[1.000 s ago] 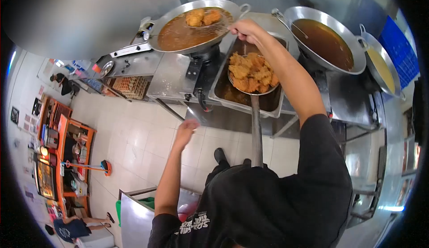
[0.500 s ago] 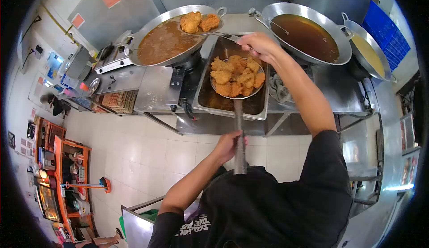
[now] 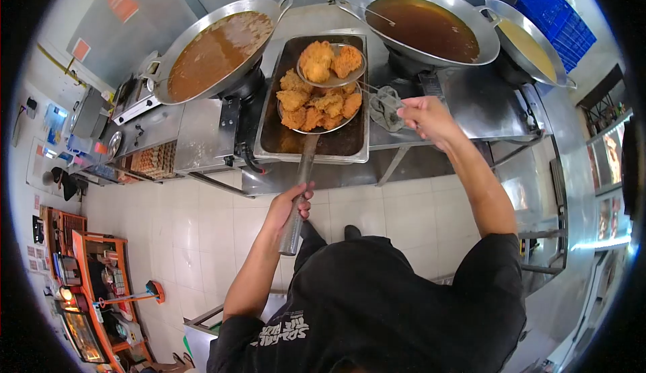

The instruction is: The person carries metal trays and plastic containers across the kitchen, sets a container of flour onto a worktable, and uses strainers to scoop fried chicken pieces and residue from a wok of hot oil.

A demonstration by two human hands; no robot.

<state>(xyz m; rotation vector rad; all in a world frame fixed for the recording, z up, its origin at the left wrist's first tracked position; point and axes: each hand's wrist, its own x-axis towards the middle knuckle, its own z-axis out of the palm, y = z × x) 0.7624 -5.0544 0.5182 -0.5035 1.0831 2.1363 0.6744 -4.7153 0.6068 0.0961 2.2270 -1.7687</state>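
Observation:
My left hand (image 3: pixel 288 206) is wrapped round the long handle of a large strainer (image 3: pixel 307 161), whose basket rests over a deep metal tray (image 3: pixel 270 141). Several pieces of fried chicken (image 3: pixel 330 109) fill that basket. In my right hand (image 3: pixel 427 119) is the handle of a smaller skimmer (image 3: pixel 364 77), raised just above the large strainer. Two pieces of fried chicken (image 3: pixel 316 62) lie on it, partly covering the pile below. Beside the tray, under the skimmer's handle, is a crumpled grey cloth (image 3: pixel 386 110).
A wok of bubbling brown oil (image 3: pixel 219 53) stands at the left on a burner. Behind the tray, to the right, is a wok of dark oil (image 3: pixel 424 30), then a pan of yellowish liquid (image 3: pixel 528 50). A blue crate (image 3: pixel 555 20) stands at the far right.
My right hand has brought the smaller skimmer with its two chicken pieces from the left wok's edge, rightward and nearer, over the large strainer. My left hand keeps its grip. The view has shifted.

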